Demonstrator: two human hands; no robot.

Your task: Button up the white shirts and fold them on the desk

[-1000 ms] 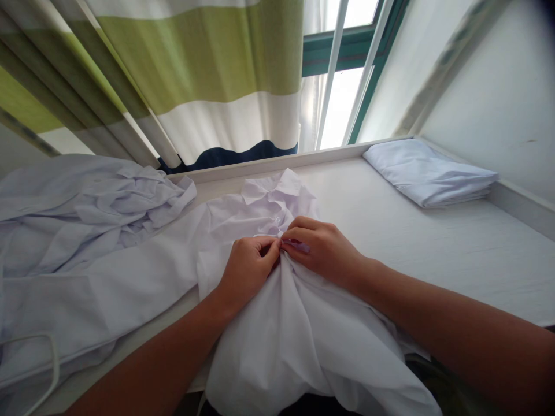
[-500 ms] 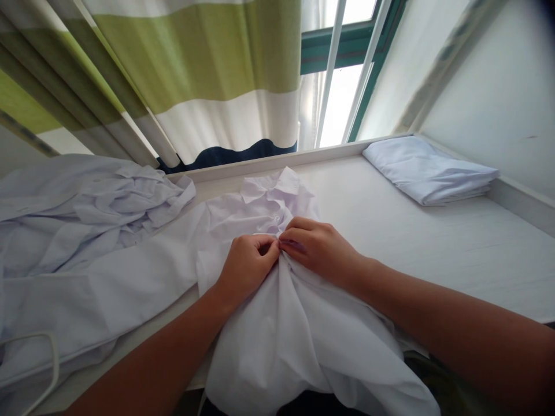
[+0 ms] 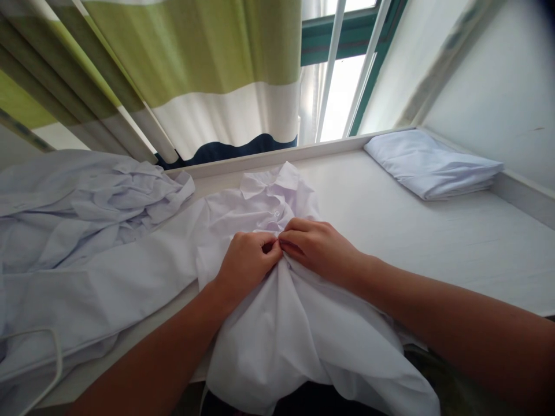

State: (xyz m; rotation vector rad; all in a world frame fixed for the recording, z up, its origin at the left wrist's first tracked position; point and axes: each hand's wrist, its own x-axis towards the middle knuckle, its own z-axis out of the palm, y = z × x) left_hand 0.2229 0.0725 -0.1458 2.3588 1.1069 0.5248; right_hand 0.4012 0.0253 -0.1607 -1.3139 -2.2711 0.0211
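Fingers (image 3: 274,252) of both hands meet in the head view, pinched together on the front of a white shirt (image 3: 260,352). The left hand (image 3: 243,260) has its thumb and forefinger closed on the cloth, leaving a small dark gap inside the curl; the right hand (image 3: 323,247) pinches fabric right beside it, the other fingers bent over. Just what lies between the tips, a button or only the edge of the placket, is covered and cannot be told.

The shirt lies partly on the white table (image 3: 355,202), its collar (image 3: 272,182) away from the person and a small button (image 3: 276,214) showing below the collar, just beyond the fingertips. Its lower part drapes over the near edge in folds, and the forearms hide some of both sides. Something dark under the hem is too dim to name.

At left, a crumpled heap of white cloth (image 3: 99,196) is cut off by the picture's border, so its pieces are hard to separate; a thin pale loop (image 3: 58,358) below is cropped too. A folded white stack (image 3: 429,164) sits at the far right corner, its layers uncountable. A striped curtain (image 3: 195,52) covers part of the window (image 3: 342,92).
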